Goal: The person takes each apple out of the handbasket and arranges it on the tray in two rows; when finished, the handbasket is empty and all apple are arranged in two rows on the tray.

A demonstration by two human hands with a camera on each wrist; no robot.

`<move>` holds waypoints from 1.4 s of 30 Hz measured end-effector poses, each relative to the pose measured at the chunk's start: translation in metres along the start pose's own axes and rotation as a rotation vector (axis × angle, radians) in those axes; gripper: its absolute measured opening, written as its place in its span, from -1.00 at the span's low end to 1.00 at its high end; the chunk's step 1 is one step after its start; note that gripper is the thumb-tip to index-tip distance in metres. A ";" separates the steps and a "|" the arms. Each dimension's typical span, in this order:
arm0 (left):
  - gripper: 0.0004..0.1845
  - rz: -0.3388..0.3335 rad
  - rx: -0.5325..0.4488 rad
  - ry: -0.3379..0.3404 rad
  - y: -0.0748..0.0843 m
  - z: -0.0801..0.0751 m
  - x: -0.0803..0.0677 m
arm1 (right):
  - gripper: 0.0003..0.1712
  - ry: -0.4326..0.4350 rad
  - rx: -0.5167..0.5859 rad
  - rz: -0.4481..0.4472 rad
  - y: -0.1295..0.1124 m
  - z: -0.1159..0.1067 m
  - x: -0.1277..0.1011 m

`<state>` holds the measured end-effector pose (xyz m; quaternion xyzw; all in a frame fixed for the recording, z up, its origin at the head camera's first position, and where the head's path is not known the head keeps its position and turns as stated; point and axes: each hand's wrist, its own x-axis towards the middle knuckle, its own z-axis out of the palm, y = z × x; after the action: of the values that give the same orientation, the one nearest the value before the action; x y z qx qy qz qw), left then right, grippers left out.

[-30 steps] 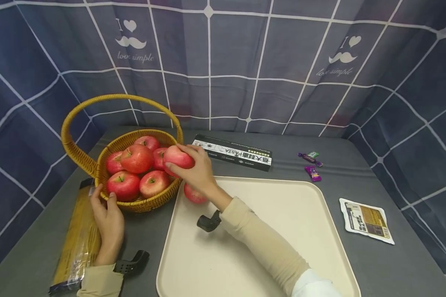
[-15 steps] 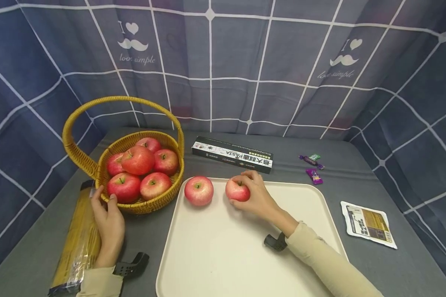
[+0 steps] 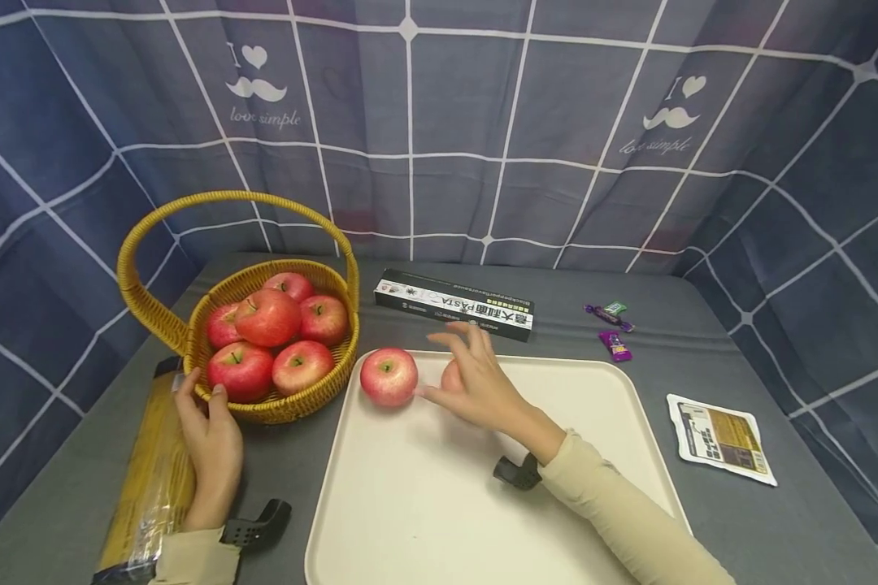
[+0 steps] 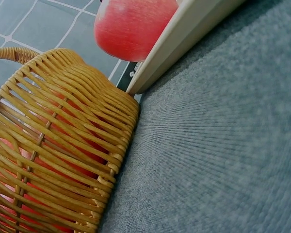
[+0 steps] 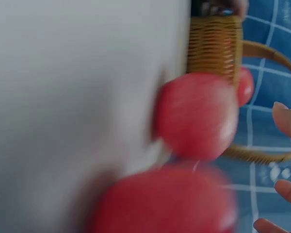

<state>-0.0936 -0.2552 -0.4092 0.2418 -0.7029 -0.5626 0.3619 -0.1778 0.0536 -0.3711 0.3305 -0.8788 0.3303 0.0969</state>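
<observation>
A cream tray (image 3: 439,504) lies on the grey cloth. Two red apples sit at its far left: one (image 3: 389,376) stands free, the other (image 3: 450,377) is mostly hidden behind my right hand (image 3: 446,363). That hand hovers just over it with fingers spread, holding nothing. To the left, a wicker basket (image 3: 278,406) holds several red apples (image 3: 267,317). My left hand (image 3: 199,388) rests against the basket's near wall with straight fingers. The left wrist view shows the basket weave (image 4: 53,145) and the free apple (image 4: 133,24). In the blurred right wrist view I see both apples (image 5: 196,116) and my fingertips (image 5: 286,116).
A black pasta box (image 3: 455,304) lies behind the tray. A spaghetti packet (image 3: 149,479) lies left of my left hand. Small wrapped candies (image 3: 615,325) and a sachet (image 3: 720,439) lie right of the tray. Checked blue curtains close in the table on three sides.
My right hand carried an apple from the basket to the tray, set it down right of the first apple, and has now let go with fingers spread. The left hand stayed put.
</observation>
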 end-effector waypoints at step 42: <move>-0.54 -0.003 0.038 -0.016 0.004 -0.004 0.002 | -0.30 0.082 0.447 0.116 -0.041 -0.042 0.055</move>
<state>-0.0916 -0.2575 -0.4040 0.2452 -0.7160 -0.5517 0.3505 -0.1952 0.0294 -0.2971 0.2789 -0.7968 0.5348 0.0379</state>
